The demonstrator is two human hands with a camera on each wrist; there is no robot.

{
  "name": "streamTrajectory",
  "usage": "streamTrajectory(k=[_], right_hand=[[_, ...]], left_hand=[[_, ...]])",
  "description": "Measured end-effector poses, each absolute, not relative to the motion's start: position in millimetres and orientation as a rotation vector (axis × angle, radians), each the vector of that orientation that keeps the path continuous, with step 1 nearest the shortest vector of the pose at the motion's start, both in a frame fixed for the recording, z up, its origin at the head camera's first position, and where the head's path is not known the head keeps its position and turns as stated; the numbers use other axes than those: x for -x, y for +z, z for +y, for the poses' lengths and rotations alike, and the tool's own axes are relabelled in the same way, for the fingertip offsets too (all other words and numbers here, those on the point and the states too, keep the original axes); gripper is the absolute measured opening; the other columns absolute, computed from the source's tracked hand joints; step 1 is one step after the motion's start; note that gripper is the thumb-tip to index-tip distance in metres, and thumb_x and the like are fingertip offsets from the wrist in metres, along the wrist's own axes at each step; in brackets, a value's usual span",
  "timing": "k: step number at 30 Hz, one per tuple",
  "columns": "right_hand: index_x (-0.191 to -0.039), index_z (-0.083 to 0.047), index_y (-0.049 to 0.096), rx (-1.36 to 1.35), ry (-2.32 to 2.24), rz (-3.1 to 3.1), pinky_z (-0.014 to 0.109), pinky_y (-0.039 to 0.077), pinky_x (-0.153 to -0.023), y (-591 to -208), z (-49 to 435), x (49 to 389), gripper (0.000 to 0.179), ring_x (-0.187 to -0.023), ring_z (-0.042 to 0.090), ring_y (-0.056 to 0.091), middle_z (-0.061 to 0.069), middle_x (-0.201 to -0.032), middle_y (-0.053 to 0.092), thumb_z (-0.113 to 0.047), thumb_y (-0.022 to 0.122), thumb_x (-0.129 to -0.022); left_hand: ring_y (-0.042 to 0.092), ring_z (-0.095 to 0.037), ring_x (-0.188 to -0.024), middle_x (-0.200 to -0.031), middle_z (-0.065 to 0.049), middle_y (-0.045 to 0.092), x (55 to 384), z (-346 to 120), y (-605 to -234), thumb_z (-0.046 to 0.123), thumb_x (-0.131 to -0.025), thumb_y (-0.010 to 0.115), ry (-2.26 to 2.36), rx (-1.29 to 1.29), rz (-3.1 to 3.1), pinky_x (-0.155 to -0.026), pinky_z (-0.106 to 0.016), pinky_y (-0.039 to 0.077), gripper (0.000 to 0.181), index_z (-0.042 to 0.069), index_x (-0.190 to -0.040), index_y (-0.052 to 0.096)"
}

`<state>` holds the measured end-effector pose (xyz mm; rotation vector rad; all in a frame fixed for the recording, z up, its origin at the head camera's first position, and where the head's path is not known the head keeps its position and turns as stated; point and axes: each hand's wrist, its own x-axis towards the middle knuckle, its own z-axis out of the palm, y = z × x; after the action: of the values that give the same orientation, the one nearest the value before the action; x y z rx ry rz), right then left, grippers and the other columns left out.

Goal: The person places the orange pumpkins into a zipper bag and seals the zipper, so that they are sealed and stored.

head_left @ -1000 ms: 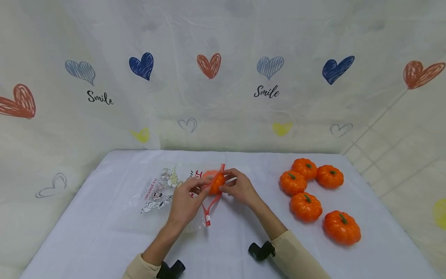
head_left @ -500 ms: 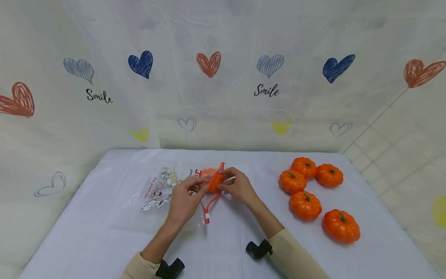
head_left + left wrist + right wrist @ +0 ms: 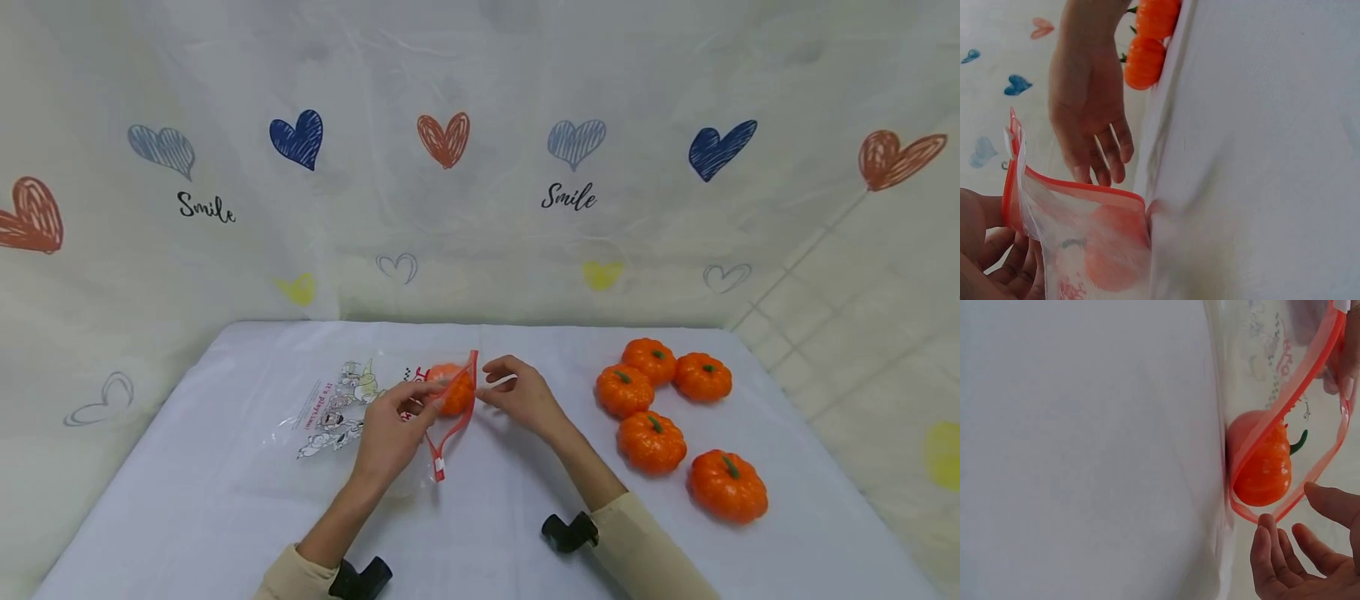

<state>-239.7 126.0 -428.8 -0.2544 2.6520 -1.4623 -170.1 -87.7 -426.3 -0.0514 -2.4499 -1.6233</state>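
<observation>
A clear zip bag [image 3: 333, 421] with cartoon print lies on the table, its red zip edge [image 3: 1307, 378] facing right and parted. Just inside its mouth sits an orange toy pumpkin [image 3: 1266, 469] with a green stem. My left hand [image 3: 393, 429] pinches the upper red edge between thumb and fingers, lifting it, as the left wrist view shows. Beside the mouth, my right hand [image 3: 525, 396] has its fingers loosely bent with nothing between them. Its fingertips are very near the red edge; whether they touch it I cannot tell.
Several more orange pumpkins [image 3: 652, 442] stand in a loose group on the right of the table. White cloth [image 3: 525, 533] covers the tabletop. Behind it hangs a pale sheet [image 3: 495, 275] printed with hearts. A white slider [image 3: 439, 464] sits at the zip's near end.
The pumpkin has moved left, from the bag's mouth to inside it. My right hand has let go of it and drawn back to the right. The left hand keeps its pinch on the bag.
</observation>
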Motion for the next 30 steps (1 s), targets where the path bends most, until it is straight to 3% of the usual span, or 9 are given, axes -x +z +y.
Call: streamTrajectory(k=[30], right_hand=[[-0.136,-0.012,0.06,0.195,-1.482,2.721,0.04,0.059,-0.097,-396,201,230,0.045,-0.119,0.031,0.066,0.017,-0.137,0.062,-0.031,0.074,-0.098]], left_hand=[[0.062,-0.019,-0.094,-0.103,-0.003,0.072,172,-88,-429,0.016,-0.095,0.074,-1.63,0.051,-2.465,-0.073,-0.016,0.054,0.022,0.021,-0.117,0.079]])
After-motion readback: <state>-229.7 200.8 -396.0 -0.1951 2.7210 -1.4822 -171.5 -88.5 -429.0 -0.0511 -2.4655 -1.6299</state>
